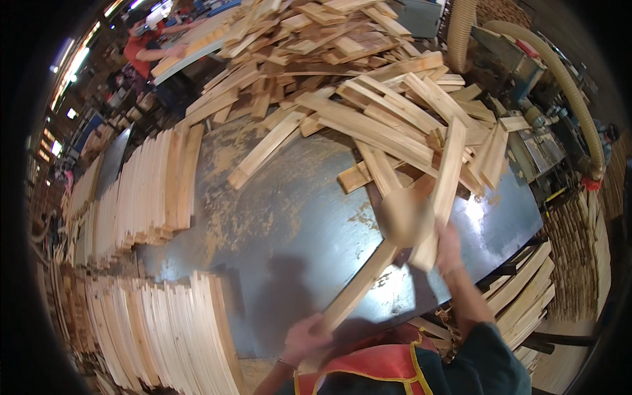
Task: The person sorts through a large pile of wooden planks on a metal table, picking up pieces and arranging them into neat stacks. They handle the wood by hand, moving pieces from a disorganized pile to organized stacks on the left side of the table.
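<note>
Near the table's front edge, my left hand (307,340) is closed around the lower end of a pale wooden board (361,286). This board slants up and to the right, away from me. Farther right, my right hand (449,249) grips the right edge of a second wooden board (447,178), close to its near end. That board stretches away toward the heap of loose boards (375,125). A round blurred patch hides the spot where the two boards come close together, so I cannot tell whether they touch there.
Boards stand in neat rows (158,329) along the left of the dark metal table (263,224), which carries sawdust patches. A co-worker in red (141,56) handles boards at the far left. Machinery with a ribbed hose (573,85) and stacked boards (526,289) flank the right.
</note>
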Motion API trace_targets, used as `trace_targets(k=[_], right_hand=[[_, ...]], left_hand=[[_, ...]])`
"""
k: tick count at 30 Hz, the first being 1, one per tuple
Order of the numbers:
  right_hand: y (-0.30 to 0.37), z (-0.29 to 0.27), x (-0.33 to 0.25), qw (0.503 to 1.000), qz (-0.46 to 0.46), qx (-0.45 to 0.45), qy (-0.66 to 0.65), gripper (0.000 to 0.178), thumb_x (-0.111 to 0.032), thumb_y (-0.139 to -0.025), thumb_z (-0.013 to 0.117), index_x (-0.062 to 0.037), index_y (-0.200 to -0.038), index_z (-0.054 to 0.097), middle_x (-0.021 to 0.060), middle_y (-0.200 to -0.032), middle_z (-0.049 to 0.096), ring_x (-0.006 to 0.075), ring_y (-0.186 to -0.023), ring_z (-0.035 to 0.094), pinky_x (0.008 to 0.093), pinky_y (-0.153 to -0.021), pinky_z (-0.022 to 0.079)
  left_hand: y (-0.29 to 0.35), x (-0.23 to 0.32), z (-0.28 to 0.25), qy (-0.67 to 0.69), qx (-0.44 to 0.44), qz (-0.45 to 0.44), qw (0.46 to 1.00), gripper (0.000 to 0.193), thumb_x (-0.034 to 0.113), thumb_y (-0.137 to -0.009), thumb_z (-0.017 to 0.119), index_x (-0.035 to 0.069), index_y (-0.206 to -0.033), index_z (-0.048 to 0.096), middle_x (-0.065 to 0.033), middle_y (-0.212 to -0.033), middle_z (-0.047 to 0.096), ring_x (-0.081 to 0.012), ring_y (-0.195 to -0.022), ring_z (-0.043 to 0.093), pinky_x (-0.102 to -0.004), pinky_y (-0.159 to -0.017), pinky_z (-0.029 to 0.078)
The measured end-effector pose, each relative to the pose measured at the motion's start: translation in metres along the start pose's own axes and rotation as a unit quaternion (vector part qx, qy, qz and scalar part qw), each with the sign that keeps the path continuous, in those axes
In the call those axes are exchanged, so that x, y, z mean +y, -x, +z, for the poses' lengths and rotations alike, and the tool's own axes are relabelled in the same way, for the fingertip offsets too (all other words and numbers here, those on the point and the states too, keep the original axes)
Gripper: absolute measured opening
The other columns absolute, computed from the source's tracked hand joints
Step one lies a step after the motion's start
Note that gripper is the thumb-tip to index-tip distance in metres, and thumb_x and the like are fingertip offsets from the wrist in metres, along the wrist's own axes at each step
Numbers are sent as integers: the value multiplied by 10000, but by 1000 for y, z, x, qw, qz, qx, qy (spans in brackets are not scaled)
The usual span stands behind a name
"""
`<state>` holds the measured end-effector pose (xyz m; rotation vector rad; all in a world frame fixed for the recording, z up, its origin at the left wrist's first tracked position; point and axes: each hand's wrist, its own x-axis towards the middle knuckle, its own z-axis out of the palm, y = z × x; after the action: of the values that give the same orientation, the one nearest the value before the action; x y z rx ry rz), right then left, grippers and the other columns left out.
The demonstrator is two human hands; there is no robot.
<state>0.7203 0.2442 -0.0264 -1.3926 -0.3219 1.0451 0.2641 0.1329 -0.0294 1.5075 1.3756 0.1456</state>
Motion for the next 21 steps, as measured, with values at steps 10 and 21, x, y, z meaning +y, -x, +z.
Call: trace_targets(k=[10,21], right_hand=[[253,116,148,941,202,-271,-2,643,-89,-939,765,9,-1520,508,105,-1272,706,199,-1085,683,353,-950,578],[297,260,217,617,192,-601,470,1192,-719,-876,680,115,-1612,253,393,-1282,667,448,-1229,679,477,-1039,525]], left_hand=[[119,-81,-16,701,13,-130,701,567,167,-993,734,20,-1508,546,-93,-1203,694,-188,-999,683,-299,-842,573],[191,-186,33,164,198,22,966,632,232,-971,739,41,-1526,504,-141,-1402,626,-312,-1242,627,-431,-1074,505]])
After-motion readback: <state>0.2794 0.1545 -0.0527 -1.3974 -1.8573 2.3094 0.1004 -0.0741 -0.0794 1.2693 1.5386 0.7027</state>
